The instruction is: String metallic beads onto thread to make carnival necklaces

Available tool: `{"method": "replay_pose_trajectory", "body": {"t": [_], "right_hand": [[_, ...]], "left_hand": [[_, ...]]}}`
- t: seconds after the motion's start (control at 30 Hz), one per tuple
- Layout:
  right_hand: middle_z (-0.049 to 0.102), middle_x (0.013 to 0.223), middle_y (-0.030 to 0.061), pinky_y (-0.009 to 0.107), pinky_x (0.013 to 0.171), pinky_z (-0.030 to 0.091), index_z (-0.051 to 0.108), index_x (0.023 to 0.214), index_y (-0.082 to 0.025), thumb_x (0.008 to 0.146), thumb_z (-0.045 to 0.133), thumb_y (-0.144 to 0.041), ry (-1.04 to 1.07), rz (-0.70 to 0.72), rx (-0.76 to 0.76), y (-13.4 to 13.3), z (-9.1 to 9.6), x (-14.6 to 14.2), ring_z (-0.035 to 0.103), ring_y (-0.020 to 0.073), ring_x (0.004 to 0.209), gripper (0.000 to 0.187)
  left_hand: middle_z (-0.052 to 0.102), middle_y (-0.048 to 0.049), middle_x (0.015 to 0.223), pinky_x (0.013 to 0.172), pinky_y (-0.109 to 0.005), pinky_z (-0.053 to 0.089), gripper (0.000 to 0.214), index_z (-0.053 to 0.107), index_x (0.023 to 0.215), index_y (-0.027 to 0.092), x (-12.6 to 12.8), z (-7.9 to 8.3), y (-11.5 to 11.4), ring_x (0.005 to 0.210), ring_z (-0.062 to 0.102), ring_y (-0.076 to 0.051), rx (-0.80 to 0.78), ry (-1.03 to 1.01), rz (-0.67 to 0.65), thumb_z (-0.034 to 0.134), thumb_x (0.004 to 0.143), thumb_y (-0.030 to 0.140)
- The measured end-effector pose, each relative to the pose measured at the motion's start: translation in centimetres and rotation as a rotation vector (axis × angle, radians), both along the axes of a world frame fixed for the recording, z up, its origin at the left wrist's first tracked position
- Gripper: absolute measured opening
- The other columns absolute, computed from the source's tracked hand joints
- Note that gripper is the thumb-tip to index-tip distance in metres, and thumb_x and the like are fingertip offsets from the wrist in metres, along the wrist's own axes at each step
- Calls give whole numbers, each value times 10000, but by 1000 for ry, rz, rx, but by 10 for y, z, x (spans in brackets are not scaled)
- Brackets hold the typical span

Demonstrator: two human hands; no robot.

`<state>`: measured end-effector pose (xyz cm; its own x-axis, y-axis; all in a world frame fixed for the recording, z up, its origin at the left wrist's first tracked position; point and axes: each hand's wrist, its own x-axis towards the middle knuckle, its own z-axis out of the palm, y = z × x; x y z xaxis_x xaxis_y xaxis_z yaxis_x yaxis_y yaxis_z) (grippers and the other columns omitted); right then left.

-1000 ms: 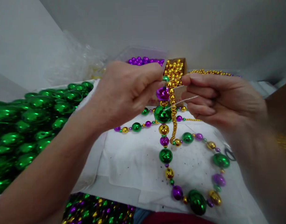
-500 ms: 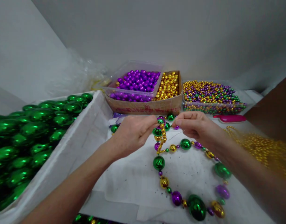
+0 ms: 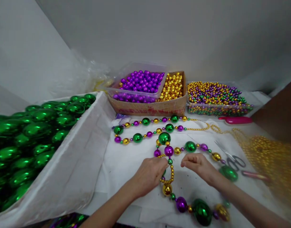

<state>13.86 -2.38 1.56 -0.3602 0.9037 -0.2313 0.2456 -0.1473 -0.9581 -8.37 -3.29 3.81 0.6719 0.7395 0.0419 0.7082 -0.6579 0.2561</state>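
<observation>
A long necklace point(image 3: 164, 138) of green, purple and gold beads lies looped on a white cloth point(image 3: 126, 161). My left hand point(image 3: 149, 175) rests low on the cloth, fingers curled, its fingertips pinched at the strand beside a small green bead point(image 3: 170, 161). My right hand point(image 3: 199, 165) sits just to the right, fingers pinched together; a thin thread probably runs between the hands, too fine to make out. A short run of small gold beads point(image 3: 171, 173) hangs between the hands down to a larger gold bead point(image 3: 167, 189).
A big white box point(image 3: 71, 171) of large green beads point(image 3: 29, 133) fills the left. At the back stand a tub of purple beads point(image 3: 142, 81), a cardboard box of gold beads point(image 3: 173, 86) and a tray of mixed small beads point(image 3: 213, 93). Scissors point(image 3: 233, 160), a pink tool point(image 3: 235, 120) and gold strands point(image 3: 271, 160) lie right.
Both hands have dropped from up near the camera down to the cloth and toward me, bringing the strand's joined section with them. More of the necklace now lies flat.
</observation>
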Motion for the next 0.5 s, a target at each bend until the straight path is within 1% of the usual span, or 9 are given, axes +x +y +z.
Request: {"method": "replay_pose_trajectory", "body": {"t": [0.03,0.1,0.2,0.27,0.3,0.33,0.37,0.43,0.5], "right_hand": [[496,543,-26,238,485,277,617,650,-167,749,562,-342,-12,9,-3,-5,-7,0,400,111,506,209],[533,578,-14,245,526,310,627,667,-166,774,547,-324,-29,38,0,-14,-14,-2,444,125,547,207],[602,640,1,263,606,339,661,691,-172,793,560,-278,-64,120,26,-21,-11,-1,507,149,628,178],[606,631,-4,266,614,335,667,674,-178,799,576,-260,-89,208,28,-22,-6,3,510,149,626,175],[596,616,-8,265,606,336,665,667,-178,803,583,-263,-70,242,3,-22,-3,6,501,144,609,181],[582,606,-11,263,602,342,661,662,-176,807,591,-273,-17,254,-35,-22,0,10,491,140,597,188],[583,628,-6,264,614,359,659,666,-175,809,600,-286,80,228,-81,-22,2,12,495,140,613,191],[624,789,24,289,714,406,653,696,-178,805,628,-306,391,89,-176,-23,7,14,539,162,759,170],[623,921,35,343,843,411,629,708,-193,797,655,-309,752,-78,-257,-27,10,8,540,192,938,149]], "left_hand": [[583,7,678,561,-255,380,220,481,799,189,0,-7,-5,616,546,-142,-32,-14,30,321,942,235],[601,1,703,593,-252,404,239,501,821,188,0,-14,-14,652,569,-144,-101,-51,88,310,950,248],[636,-9,758,636,-260,426,241,545,866,193,-3,-12,-22,704,598,-153,-152,-68,107,328,949,259],[651,-18,789,653,-272,431,244,567,881,193,-5,-8,-26,725,605,-162,-147,-61,78,340,945,258],[654,-21,791,654,-274,430,248,574,880,190,-6,-6,-27,724,605,-163,-142,-63,66,342,944,253],[653,-22,788,652,-273,429,252,578,878,187,-6,-5,-27,721,602,-163,-138,-73,62,343,943,247],[651,-22,784,652,-270,427,254,581,876,184,-6,-4,-28,721,600,-160,-135,-93,67,343,943,244],[637,-16,756,644,-258,418,263,580,850,177,-3,-3,-28,708,590,-149,-138,-151,96,345,945,243],[611,-2,709,620,-239,403,274,573,807,172,1,-2,-28,672,572,-130,-160,-208,119,348,947,244]]}}
